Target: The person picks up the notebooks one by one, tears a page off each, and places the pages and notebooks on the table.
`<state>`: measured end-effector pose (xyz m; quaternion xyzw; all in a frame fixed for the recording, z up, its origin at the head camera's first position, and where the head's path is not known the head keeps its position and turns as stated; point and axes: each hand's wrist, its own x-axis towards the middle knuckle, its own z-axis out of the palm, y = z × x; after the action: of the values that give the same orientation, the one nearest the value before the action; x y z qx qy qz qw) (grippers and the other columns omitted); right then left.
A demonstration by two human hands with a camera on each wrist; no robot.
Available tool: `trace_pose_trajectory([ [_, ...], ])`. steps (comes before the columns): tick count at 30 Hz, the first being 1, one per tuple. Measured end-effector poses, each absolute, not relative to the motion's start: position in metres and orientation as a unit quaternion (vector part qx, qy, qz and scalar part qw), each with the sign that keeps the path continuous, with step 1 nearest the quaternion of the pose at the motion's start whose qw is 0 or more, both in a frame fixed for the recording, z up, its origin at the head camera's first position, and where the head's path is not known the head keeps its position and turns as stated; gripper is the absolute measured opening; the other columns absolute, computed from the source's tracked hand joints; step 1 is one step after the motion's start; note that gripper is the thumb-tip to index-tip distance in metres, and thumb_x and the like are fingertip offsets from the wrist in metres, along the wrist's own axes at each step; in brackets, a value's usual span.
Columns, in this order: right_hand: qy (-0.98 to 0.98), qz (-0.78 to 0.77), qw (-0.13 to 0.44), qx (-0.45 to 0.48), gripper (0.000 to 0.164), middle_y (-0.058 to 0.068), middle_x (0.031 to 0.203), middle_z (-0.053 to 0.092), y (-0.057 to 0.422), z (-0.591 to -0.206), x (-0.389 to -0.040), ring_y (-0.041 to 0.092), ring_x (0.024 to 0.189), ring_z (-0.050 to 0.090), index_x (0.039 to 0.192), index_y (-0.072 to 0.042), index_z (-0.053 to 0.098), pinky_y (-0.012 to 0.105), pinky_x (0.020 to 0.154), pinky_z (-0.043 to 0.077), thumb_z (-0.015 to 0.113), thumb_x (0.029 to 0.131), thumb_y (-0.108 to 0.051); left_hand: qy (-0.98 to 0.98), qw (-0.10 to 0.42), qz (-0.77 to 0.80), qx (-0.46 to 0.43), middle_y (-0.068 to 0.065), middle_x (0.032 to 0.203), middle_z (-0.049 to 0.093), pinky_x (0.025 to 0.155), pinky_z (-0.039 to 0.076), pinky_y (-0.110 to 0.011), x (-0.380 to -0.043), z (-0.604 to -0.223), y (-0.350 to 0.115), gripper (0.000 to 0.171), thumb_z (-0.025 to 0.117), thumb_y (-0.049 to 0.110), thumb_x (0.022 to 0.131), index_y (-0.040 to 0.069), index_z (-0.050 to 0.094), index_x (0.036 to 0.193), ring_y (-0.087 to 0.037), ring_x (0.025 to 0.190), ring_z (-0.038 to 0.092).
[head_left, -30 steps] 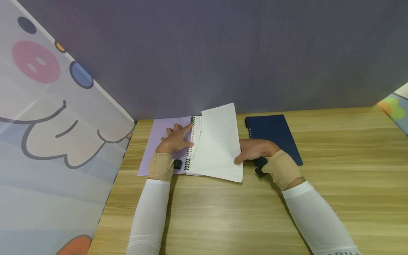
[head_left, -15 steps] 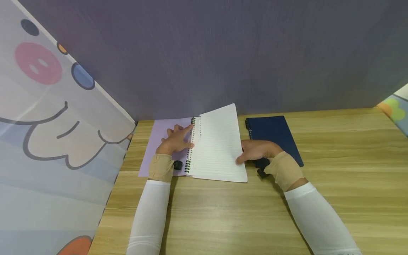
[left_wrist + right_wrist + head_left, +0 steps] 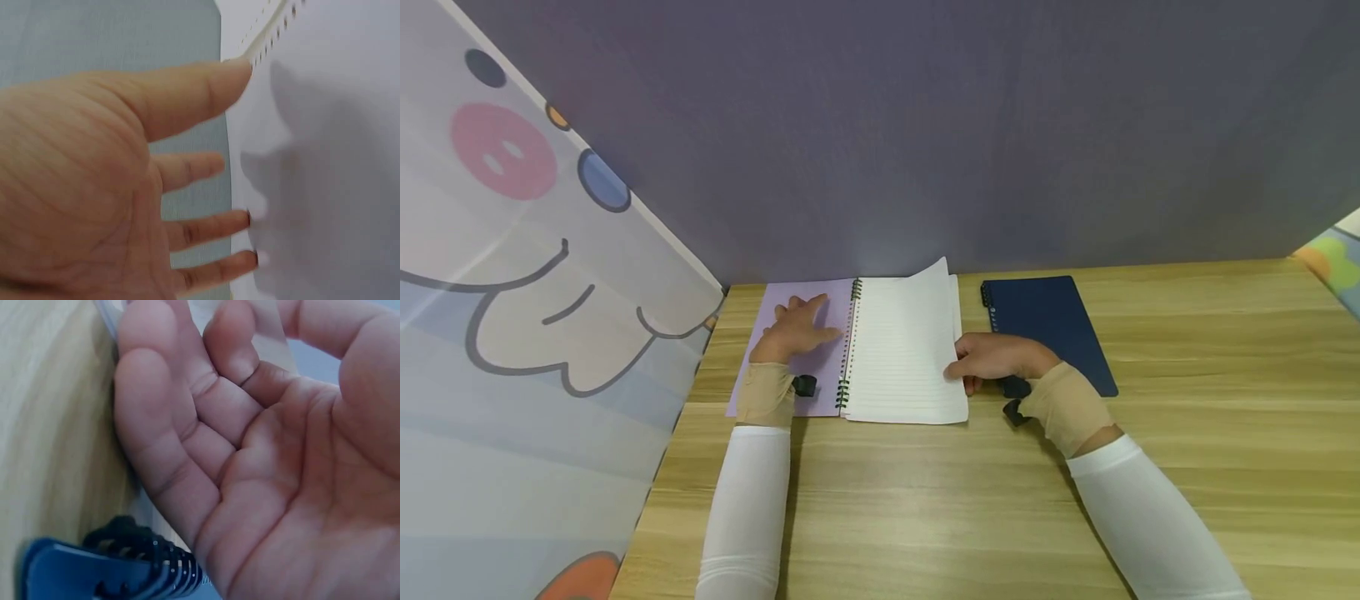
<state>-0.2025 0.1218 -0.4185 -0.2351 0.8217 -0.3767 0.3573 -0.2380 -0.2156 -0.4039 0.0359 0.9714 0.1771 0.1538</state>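
Note:
An open spiral notebook (image 3: 910,358) lies on the wooden table, its lilac cover (image 3: 820,392) spread to the left and ruled white pages to the right. Its dark binding coils (image 3: 842,392) run between them. My left hand (image 3: 793,332) is over the lilac cover, fingers spread and straight, thumb pointing toward the holes; the left wrist view shows nothing in its grasp. At the right edge of the pages my right hand (image 3: 992,357) pinches a ruled sheet (image 3: 925,333) between thumb and curled fingers. The sheet's top corner sticks up above the pages beneath.
A dark blue spiral notebook (image 3: 1045,325) lies closed to the right, partly under my right hand and wrist. Behind the table rises a grey partition (image 3: 925,133). A cartoon-printed panel (image 3: 550,333) borders the left side.
The right hand has brought the sheet down and slightly left, so it lies flatter over the pages. The left hand has drawn back left from the coils onto the lilac cover.

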Motion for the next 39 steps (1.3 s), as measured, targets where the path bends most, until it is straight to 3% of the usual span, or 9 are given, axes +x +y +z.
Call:
trace_pose_trajectory([
  [6,0.822,-0.379,0.358,-0.230,0.034,0.010,0.072,0.061,0.120,-0.420,-0.204,0.023,0.065,0.057,0.071,0.000,0.054,0.031,0.059,0.042,0.057,0.086,-0.030,0.974,0.112,0.193,-0.035,-0.032,0.139,0.015,0.085,0.030,-0.062,-0.237,-0.402,-0.235,0.080,0.055,0.048,0.085,0.012,0.017,0.146,-0.052,0.123,0.016],
  [13,0.818,-0.385,0.357,-0.236,0.026,0.011,0.071,0.060,0.118,-0.418,-0.203,0.022,0.064,0.055,0.076,-0.004,0.060,0.033,0.061,0.043,0.055,0.087,-0.027,0.966,0.073,0.203,-0.140,-0.031,0.132,0.025,0.080,0.030,-0.063,-0.239,-0.406,-0.254,0.077,0.049,0.052,0.086,0.009,0.021,0.143,-0.048,0.121,0.023],
  [20,0.821,-0.378,0.362,-0.227,0.023,0.010,0.072,0.060,0.116,-0.418,-0.203,0.021,0.065,0.055,0.081,-0.006,0.061,0.033,0.061,0.043,0.053,0.087,-0.026,0.948,0.033,0.271,-0.161,-0.029,0.133,0.033,0.094,0.024,-0.054,-0.240,-0.406,-0.270,0.066,0.048,0.047,0.088,0.004,0.031,0.136,-0.050,0.123,0.023],
  [27,0.820,-0.381,0.360,-0.230,0.023,0.010,0.073,0.060,0.116,-0.417,-0.203,0.023,0.067,0.056,0.082,-0.006,0.060,0.034,0.062,0.043,0.053,0.088,-0.027,0.939,0.004,0.300,-0.170,-0.024,0.128,0.043,0.094,0.028,-0.049,-0.239,-0.407,-0.273,0.061,0.051,0.043,0.086,0.002,0.038,0.129,-0.049,0.118,0.033],
  [33,0.818,-0.360,0.361,-0.266,0.025,0.010,0.074,0.060,0.121,-0.414,-0.203,0.020,0.061,0.051,0.078,-0.004,0.054,0.029,0.058,0.039,0.056,0.087,-0.027,0.936,0.015,0.307,-0.174,-0.026,0.130,0.041,0.094,0.027,-0.048,-0.239,-0.404,-0.275,0.061,0.050,0.042,0.087,0.001,0.038,0.130,-0.048,0.120,0.030],
  [37,0.815,-0.322,0.385,-0.288,0.030,0.011,0.072,0.059,0.129,-0.406,-0.200,0.021,0.062,0.056,0.075,-0.003,0.047,0.027,0.055,0.034,0.059,0.086,-0.028,0.937,0.019,0.303,-0.174,-0.027,0.130,0.041,0.094,0.027,-0.048,-0.240,-0.405,-0.275,0.060,0.050,0.043,0.087,0.001,0.039,0.129,-0.048,0.120,0.030],
  [39,0.815,-0.308,0.393,-0.293,0.029,0.011,0.071,0.058,0.133,-0.400,-0.197,0.025,0.068,0.059,0.076,-0.005,0.045,0.028,0.057,0.038,0.060,0.086,-0.027,0.937,0.019,0.301,-0.175,-0.026,0.129,0.041,0.094,0.028,-0.048,-0.241,-0.406,-0.275,0.060,0.050,0.043,0.087,0.002,0.040,0.128,-0.048,0.119,0.031],
])
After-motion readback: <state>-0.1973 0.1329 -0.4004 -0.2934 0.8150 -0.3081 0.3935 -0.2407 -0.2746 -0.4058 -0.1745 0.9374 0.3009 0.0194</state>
